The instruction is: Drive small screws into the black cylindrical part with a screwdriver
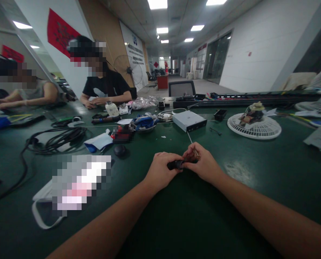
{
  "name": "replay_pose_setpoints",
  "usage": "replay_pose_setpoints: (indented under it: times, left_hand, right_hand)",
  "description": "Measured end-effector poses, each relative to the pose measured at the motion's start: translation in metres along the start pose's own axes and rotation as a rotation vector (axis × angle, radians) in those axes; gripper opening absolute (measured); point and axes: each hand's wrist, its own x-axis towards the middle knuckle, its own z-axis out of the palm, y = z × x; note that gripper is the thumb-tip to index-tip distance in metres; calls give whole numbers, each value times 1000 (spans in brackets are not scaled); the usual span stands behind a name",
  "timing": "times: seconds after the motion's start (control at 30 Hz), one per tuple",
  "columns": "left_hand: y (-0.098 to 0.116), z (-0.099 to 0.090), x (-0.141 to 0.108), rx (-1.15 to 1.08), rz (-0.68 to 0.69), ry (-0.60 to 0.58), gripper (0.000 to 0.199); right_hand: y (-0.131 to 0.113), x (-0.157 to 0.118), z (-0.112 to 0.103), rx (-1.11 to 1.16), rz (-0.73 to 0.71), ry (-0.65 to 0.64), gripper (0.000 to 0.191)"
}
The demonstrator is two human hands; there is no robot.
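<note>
A small black cylindrical part is pinched in my left hand, low over the green table. My right hand is closed around a screwdriver, whose thin metal shaft points away from me and up. The thumb and fingertips of that same hand touch the right end of the black part. The fingers hide most of the screwdriver's handle, and the part's exact kind is too small to tell. Just beyond both hands lies a grey metal drive box.
A white fan grille with a motor sits at right. Left are a black mouse, a coiled black cable, a blurred-out device with a white strap and a blue-white cloth. Two people sit across the green table.
</note>
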Motion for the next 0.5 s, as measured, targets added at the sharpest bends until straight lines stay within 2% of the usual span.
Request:
replay_pose_setpoints:
  times: [0.1, 0.2, 0.33, 0.5]
  left_hand:
    - [2, -1, 0, 2, 23, 3, 29]
    - [4, -2, -1, 10, 35, 6, 27]
    - [3, -2, -1, 13, 31, -12, 32]
    - [2, 1, -2, 27, 39, 0, 34]
  right_hand:
    - [2, 2, -1, 151, 27, -58, 41]
    - [3, 4, -2, 208, 40, -84, 40]
    - [1, 2, 0, 139, 36, -48, 36]
    - [-4, -3, 2, -69, -22, -17, 33]
